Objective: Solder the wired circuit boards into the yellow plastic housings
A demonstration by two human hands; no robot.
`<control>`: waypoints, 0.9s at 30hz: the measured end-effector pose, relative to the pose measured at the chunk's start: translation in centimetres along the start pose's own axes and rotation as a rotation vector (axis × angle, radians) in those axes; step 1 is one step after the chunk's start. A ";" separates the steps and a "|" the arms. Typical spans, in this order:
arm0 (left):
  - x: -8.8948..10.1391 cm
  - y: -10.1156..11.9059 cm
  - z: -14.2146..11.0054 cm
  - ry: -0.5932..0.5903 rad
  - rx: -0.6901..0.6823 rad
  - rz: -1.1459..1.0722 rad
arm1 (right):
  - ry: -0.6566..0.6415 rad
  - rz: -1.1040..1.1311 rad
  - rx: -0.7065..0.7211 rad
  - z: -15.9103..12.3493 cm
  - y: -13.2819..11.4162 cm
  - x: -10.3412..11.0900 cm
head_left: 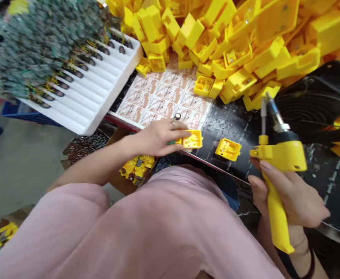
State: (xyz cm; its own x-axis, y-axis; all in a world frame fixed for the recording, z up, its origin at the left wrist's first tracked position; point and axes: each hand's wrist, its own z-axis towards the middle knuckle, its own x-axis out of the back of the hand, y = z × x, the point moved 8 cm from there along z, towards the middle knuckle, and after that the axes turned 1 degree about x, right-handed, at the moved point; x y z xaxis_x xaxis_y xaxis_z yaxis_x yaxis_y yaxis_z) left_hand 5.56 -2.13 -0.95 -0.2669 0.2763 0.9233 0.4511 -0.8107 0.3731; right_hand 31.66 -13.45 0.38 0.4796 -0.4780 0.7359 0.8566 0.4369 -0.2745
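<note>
My left hand (161,137) is closed on a small yellow plastic housing (193,139) at the front edge of the table; a bit of green shows under the fingers. Just beyond that hand lies a small round metal ring (177,116). A second yellow housing (228,149), its hollow side up, rests on the black tabletop between my hands. My right hand (292,193) is wrapped round the handle of a yellow soldering gun (280,159). Its metal tip and a thin feed tube point away from me, toward the heap of housings.
Yellow housings (187,31) are heaped along the back. At left, a white foam tray (100,93) carries many green circuit boards (47,46) with wires and round black parts. A black fan (318,97) stands at right. Below the table edge, a cardboard box (126,182) holds yellow pieces.
</note>
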 end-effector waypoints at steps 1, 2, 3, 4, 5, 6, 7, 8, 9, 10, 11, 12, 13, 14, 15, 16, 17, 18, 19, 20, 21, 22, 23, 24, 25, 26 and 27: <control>1.4 -0.3 -1.2 -0.060 0.021 -0.096 | 0.011 -0.025 0.096 0.9 -0.8 0.0; 2.5 -0.6 -2.5 -0.165 0.035 -0.186 | 0.018 -0.038 0.177 1.5 -1.4 -0.1; 3.5 -1.1 -3.5 -0.236 0.040 -0.224 | 0.015 -0.035 0.231 1.9 -1.8 -0.3; 4.5 -2.3 -4.1 -0.238 0.072 -0.203 | 0.006 -0.028 0.249 2.2 -1.8 -0.7; 5.5 -4.2 -4.3 -0.179 0.145 -0.126 | 0.006 -0.029 0.264 2.3 -1.8 -1.1; 6.4 -6.7 -4.2 -0.061 0.252 0.001 | 0.009 -0.040 0.282 2.3 -1.7 -1.5; 7.1 -9.4 -3.8 0.070 0.375 0.162 | 0.004 -0.056 0.294 2.2 -1.6 -2.1; 7.3 -12.3 -3.4 0.151 0.537 0.315 | -0.002 -0.073 0.299 2.1 -1.3 -2.6; 6.9 -15.0 -2.9 0.180 0.698 0.427 | -0.006 -0.086 0.301 2.0 -1.1 -3.2; 6.0 -17.2 -2.0 0.162 0.801 0.486 | -0.011 -0.088 0.303 2.0 -0.9 -3.6; 5.4 -18.9 -0.9 0.157 0.871 0.522 | -0.010 -0.087 0.308 2.1 -0.8 -3.9; 5.0 -20.2 0.0 0.151 0.932 0.546 | -0.005 -0.094 0.314 2.2 -0.7 -4.1; 4.8 -21.3 0.7 0.140 0.974 0.557 | 0.008 -0.110 0.321 2.3 -0.7 -4.2; 4.8 -22.0 1.1 0.128 1.018 0.563 | 0.016 -0.129 0.331 2.5 -0.7 -4.3; 5.0 -22.5 1.3 0.109 1.043 0.560 | 0.015 -0.142 0.337 2.6 -0.7 -4.4; 5.2 -22.7 1.3 0.075 1.046 0.546 | 0.008 -0.149 0.340 2.7 -0.6 -4.5; 5.2 -22.6 1.1 0.019 1.018 0.517 | 0.001 -0.150 0.339 2.7 -0.5 -4.7; 5.1 -21.9 1.0 -0.027 0.945 0.478 | -0.015 -0.148 0.337 2.6 -0.3 -4.8; 4.8 -20.6 1.0 -0.061 0.837 0.428 | -0.031 -0.141 0.331 2.6 -0.1 -5.0; 4.5 -18.8 1.0 -0.078 0.710 0.367 | -0.044 -0.134 0.326 2.4 0.1 -5.1; 4.1 -16.5 1.1 -0.070 0.584 0.303 | -0.048 -0.129 0.318 2.3 0.2 -5.2; 3.5 -14.0 1.1 -0.058 0.469 0.235 | -0.048 -0.123 0.311 2.3 0.2 -5.2; 3.0 -11.6 1.1 -0.024 0.403 0.176 | -0.044 -0.115 0.299 2.3 0.2 -5.2; 2.1 -9.2 1.3 -0.023 0.345 0.131 | -0.031 -0.111 0.285 2.4 0.1 -5.3; 0.9 -6.7 1.6 -0.039 0.255 0.104 | -0.015 -0.111 0.274 2.5 -0.2 -5.4; -0.3 -4.2 1.9 -0.050 0.150 0.103 | -0.005 -0.109 0.268 2.7 -0.5 -5.6; -1.3 -1.9 2.2 -0.033 0.036 0.113 | -0.001 -0.102 0.264 2.9 -1.0 -6.0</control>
State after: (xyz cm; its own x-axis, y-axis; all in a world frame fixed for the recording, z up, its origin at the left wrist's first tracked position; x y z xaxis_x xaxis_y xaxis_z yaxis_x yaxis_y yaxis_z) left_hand 6.92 0.22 -2.63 -0.1854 0.2016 0.9618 0.5074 -0.8185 0.2694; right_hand 27.41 -8.82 -1.92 0.3934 -0.5289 0.7521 0.8212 0.5700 -0.0287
